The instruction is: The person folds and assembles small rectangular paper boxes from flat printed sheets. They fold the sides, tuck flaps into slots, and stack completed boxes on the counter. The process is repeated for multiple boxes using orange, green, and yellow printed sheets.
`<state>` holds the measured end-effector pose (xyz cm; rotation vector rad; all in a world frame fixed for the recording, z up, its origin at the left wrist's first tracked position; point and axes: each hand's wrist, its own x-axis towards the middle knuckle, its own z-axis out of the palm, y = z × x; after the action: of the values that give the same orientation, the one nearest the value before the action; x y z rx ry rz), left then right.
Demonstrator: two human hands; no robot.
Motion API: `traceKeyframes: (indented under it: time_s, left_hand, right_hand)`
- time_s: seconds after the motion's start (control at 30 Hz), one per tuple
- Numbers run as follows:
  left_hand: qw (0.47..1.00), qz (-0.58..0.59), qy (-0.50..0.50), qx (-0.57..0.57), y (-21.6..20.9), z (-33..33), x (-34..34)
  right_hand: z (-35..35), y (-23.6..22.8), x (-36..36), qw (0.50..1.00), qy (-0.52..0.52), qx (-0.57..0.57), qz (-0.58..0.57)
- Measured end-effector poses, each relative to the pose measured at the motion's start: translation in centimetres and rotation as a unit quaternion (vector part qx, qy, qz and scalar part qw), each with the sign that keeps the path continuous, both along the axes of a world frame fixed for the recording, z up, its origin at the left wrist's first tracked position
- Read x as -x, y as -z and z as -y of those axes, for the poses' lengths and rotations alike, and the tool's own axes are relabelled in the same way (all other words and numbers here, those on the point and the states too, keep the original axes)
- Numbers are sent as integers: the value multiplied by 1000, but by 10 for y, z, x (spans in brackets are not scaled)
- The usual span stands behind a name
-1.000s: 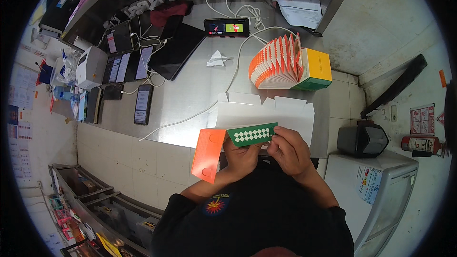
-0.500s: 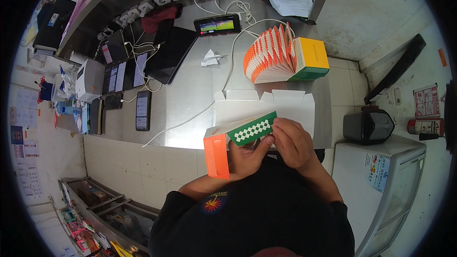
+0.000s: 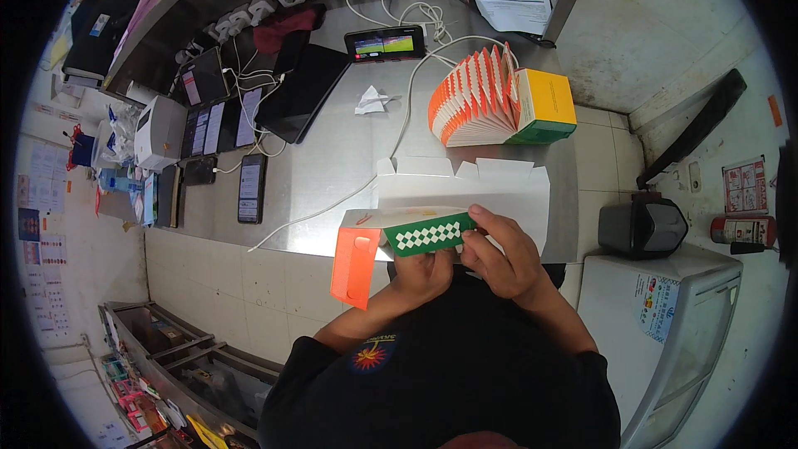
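"Carton [image 3: 397, 235] in orange and green is held between two bare hands above the near edge of the counter [image 3: 324, 166]. How does it handle?"

"Light, by its look: thin, springy card, perhaps slightly slick, easily dented. Its folded edges offer the safest hold."

"And the fingers?"

"The right hand [image 3: 505, 259] pinches the right end of the green strip [image 3: 432, 237], fingers narrow. The left hand [image 3: 424, 276] supports from below, fingers largely hidden; I cannot tell how far they close."

"Changed since half a second ago?"

"The orange flap [image 3: 354, 270] hangs farther left and the green strip lies more level."

"Beyond?"

"A white card sheet [image 3: 465, 189] lies just past the hands; farther out, a fanned orange-and-white stack [image 3: 472, 108] stands beside a yellow-and-green box [image 3: 544, 98]."
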<state>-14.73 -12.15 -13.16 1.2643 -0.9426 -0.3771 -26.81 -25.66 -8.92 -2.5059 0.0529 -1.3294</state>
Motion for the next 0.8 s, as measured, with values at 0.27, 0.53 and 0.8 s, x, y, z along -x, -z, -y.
traceKeyframes:
  time_s: [0.27, 0.53, 0.8]
  left_hand:
    - [999, 8, 47, -5, -5, -3, 3]
    - [990, -138, 29, 18, -23, 1, 8]
    - [965, -248, 89, -2, -21, -1, 8]
  right_hand:
    - [7, -13, 10, 991, -80, -101, -14]
    - [0, -5, 14, 976, -102, -193, 8]
    - [-5, -10, 20, 965, -94, -245, -14]
